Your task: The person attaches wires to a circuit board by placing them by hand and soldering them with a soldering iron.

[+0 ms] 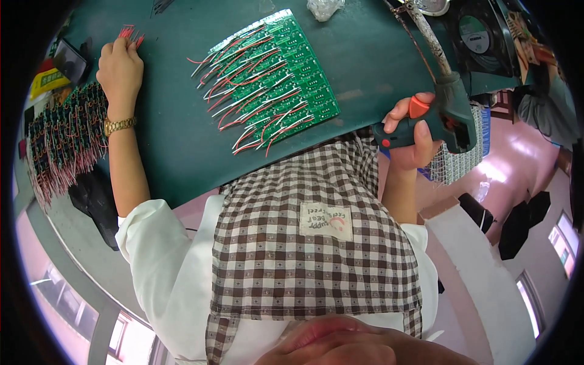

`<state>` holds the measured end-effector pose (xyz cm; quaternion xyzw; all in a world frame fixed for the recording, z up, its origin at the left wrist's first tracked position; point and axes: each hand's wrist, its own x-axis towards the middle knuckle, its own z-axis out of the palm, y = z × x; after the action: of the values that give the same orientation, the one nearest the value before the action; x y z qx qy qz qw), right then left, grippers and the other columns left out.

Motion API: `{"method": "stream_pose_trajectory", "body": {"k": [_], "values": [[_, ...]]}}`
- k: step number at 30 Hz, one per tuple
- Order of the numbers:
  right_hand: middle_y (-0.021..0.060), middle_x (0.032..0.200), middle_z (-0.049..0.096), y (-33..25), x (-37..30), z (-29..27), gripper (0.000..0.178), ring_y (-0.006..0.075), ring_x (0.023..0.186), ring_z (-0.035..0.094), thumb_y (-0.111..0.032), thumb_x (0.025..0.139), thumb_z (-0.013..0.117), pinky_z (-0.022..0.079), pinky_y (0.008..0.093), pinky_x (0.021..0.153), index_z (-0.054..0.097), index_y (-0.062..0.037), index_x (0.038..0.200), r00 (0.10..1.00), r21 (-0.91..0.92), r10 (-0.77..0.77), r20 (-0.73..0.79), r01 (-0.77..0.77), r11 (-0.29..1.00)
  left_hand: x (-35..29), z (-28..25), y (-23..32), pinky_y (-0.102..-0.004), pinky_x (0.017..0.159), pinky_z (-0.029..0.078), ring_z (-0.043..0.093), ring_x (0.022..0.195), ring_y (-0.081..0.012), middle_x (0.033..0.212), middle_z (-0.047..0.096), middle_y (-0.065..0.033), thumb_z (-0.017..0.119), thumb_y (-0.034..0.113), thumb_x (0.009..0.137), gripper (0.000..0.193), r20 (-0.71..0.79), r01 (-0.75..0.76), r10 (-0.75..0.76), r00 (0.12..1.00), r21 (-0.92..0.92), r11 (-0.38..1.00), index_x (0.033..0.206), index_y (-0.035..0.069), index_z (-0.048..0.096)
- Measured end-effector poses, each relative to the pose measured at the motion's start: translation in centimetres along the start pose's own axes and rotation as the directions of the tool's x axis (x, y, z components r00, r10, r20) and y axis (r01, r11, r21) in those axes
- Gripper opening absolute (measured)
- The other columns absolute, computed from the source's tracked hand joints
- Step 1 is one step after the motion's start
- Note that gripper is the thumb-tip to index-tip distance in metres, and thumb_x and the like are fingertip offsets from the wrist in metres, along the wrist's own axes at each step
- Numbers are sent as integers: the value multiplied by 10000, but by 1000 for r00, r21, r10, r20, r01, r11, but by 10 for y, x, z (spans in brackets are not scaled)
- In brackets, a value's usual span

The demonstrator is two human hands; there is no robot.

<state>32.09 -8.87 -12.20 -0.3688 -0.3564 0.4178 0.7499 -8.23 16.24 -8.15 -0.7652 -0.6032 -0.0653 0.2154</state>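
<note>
In my right hand (418, 146) is a dark green trigger-style soldering gun (455, 118), with my fingers wrapped about its handle near the orange trigger. Its front end points to the far side of the bench. My left hand (120, 72) is at the far left, closed on a small bunch of red wires (128, 30) whose ends stick out beyond the knuckles; the fingertips are hidden. Between the hands a green circuit board panel (313, 85) lies flat, apart from both. Rows of red and white wires run from it toward the left.
Many small boards with dangling wires (67, 140) crowd the bench's left edge, by a dark box (70, 61) and a yellow package (48, 81). Clear crumpled plastic (325, 8) lies at the back. A black fan (480, 36) stands far right, behind a metal arm (429, 39).
</note>
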Motion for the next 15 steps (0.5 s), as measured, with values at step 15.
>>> {"method": "stream_pose_trajectory", "body": {"k": [15], "values": [[190, 863, 624, 1, 2, -5, 434, 187, 642, 613, -190, 880, 587, 528, 314, 611, 467, 35, 1232, 1000, -27, 8, 21, -7, 1000, -44, -93, 123, -270, 587, 487, 594, 640, -144, 770, 631, -63, 710, 100, 847, 93, 19, -133, 253, 967, -810, 572, 890, 36, 658]]}}
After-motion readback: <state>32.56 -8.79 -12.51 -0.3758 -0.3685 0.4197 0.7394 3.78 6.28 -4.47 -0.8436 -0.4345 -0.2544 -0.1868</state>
